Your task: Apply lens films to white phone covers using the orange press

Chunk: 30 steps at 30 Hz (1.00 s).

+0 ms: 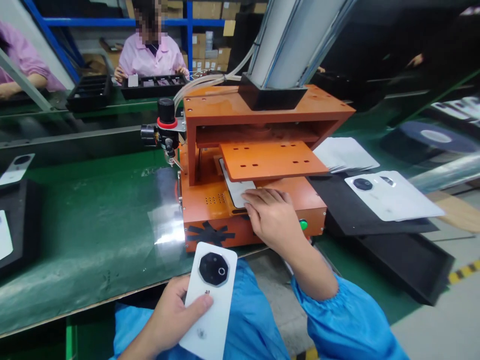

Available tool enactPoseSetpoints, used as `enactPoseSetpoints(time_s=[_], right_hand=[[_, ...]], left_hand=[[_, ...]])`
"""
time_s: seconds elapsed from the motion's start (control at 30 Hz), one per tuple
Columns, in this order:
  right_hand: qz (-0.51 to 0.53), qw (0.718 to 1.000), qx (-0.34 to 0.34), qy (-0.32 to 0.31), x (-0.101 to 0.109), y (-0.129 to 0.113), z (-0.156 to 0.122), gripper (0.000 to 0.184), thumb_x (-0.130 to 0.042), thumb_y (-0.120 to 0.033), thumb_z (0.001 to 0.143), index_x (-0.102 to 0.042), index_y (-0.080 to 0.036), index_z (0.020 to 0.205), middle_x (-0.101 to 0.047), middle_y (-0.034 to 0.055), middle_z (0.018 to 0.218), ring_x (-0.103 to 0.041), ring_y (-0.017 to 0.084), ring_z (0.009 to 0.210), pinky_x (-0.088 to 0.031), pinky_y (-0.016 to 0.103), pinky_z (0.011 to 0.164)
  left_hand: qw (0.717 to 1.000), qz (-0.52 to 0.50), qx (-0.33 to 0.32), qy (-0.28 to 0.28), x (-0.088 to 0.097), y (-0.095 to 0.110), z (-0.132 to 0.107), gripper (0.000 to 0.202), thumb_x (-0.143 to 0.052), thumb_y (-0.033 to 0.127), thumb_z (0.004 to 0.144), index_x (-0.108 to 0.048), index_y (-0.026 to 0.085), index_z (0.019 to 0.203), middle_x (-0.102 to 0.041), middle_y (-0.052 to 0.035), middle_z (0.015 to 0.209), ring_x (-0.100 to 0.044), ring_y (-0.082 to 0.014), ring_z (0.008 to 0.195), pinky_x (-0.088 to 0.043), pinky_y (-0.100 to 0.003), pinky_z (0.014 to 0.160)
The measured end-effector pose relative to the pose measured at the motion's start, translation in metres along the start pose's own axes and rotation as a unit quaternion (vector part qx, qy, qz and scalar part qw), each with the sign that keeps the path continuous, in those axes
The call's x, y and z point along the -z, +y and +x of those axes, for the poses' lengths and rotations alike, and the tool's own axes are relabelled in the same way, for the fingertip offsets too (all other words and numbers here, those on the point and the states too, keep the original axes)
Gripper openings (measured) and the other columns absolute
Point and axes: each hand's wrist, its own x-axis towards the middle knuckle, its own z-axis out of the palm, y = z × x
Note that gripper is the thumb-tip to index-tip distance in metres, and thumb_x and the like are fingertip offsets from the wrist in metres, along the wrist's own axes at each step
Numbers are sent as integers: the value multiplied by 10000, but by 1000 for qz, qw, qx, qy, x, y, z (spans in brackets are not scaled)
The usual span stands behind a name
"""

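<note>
In my left hand (176, 310) is a white phone back cover (215, 320) with an octagonal black camera window, the thumb pressed on its face. My right hand (270, 215) reaches to the front of an orange press (255, 197). Its fingers are closed at the near end of a second white phone panel (240, 192), which lies in the fixture on the press bed. An orange plate (272, 160) with slots hangs above and hides the far part of that panel. A green button (303, 224) is just right of my right wrist.
White phone covers (390, 195) lie stacked on a black sheet (348, 215) at right, above a black tray (412, 265). A pressure regulator (167, 127) juts from the press's left side. Another black tray (18, 230) is at far left. Two people in pink sit across the bench.
</note>
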Motion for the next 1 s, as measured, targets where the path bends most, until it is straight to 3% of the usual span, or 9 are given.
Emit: enactPoseSetpoints(time_s=[0.07, 0.17, 0.27, 0.37, 0.43, 0.6, 0.83, 0.9, 1.0], right_hand=[[25, 999, -28, 37, -1, -2, -14, 304, -470, -176, 1068, -696, -180, 1271, -740, 103, 1257, -676, 274, 1141, -457, 440, 983], [34, 984, -79, 155, 2, 3, -56, 422, -487, -132, 1047, -627, -214, 1437, -718, 124, 1281, -670, 272, 1179, -473, 424, 1026], [-11, 959, -153, 240, -1, 17, -110, 446, -534, -114, 1021, -661, -216, 1436, -692, 136, 1128, -661, 270, 1024, -527, 401, 910], [-61, 959, -156, 228, -8, 26, -146, 551, -536, -79, 1004, -591, -245, 1527, -657, 115, 1052, -629, 252, 925, -533, 380, 822], [-79, 967, -136, 202, -11, 27, -154, 659, -509, -45, 994, -489, -290, 1607, -658, 105, 1063, -621, 244, 906, -528, 372, 797], [-86, 972, -133, 175, -14, 27, -146, 735, -440, -40, 991, -359, -301, 1674, -649, 103, 1063, -626, 239, 898, -543, 372, 790], [-46, 969, -142, 197, -16, 37, -141, 627, -427, -52, 996, -560, -297, 1557, -657, 91, 1020, -624, 229, 874, -562, 370, 789], [-23, 965, -159, 206, -12, 30, -141, 566, -455, -61, 1001, -607, -268, 1505, -668, 98, 1037, -644, 232, 896, -579, 374, 802], [70, 957, -176, 219, -5, -1, -143, 425, -555, -114, 995, -647, -224, 1395, -698, 115, 1085, -686, 247, 960, -606, 385, 835]], left_hand=[[983, 136, -119, 20, -4, 5, 7, 329, -591, 430, 1023, -746, 184, 870, -773, -96, 977, -693, -236, 860, -576, -358, 798], [882, 366, -286, 85, -10, 3, 16, 190, -551, 180, 1003, -723, 184, 921, -686, -142, 1414, -675, -306, 1113, -582, -466, 918], [805, 488, -312, 127, -15, -6, 23, 224, -547, 122, 988, -633, 158, 785, -530, -191, 1598, -657, -318, 1157, -605, -462, 895], [770, 534, -320, 143, -14, -13, 28, 267, -538, 101, 979, -580, 170, 724, -511, -218, 1604, -663, -304, 1149, -612, -438, 881], [751, 552, -331, 147, -11, -16, 30, 269, -530, 83, 967, -578, 180, 721, -518, -228, 1594, -673, -300, 1123, -602, -432, 854], [735, 576, -325, 150, -7, -20, 33, 251, -560, 87, 962, -585, 194, 737, -494, -193, 1625, -671, -286, 1093, -529, -427, 863], [733, 596, -272, 181, -16, -18, 32, 282, -515, 80, 995, -595, 185, 747, -515, -163, 1613, -676, -235, 900, -409, -441, 827], [750, 572, -276, 183, -15, -18, 30, 287, -524, 114, 1009, -612, 181, 744, -507, -176, 1617, -686, -238, 904, -412, -445, 830], [799, 477, -310, 194, -17, -18, 24, 251, -563, 174, 1018, -683, 197, 798, -621, -156, 1516, -705, -258, 1002, -451, -458, 908]])
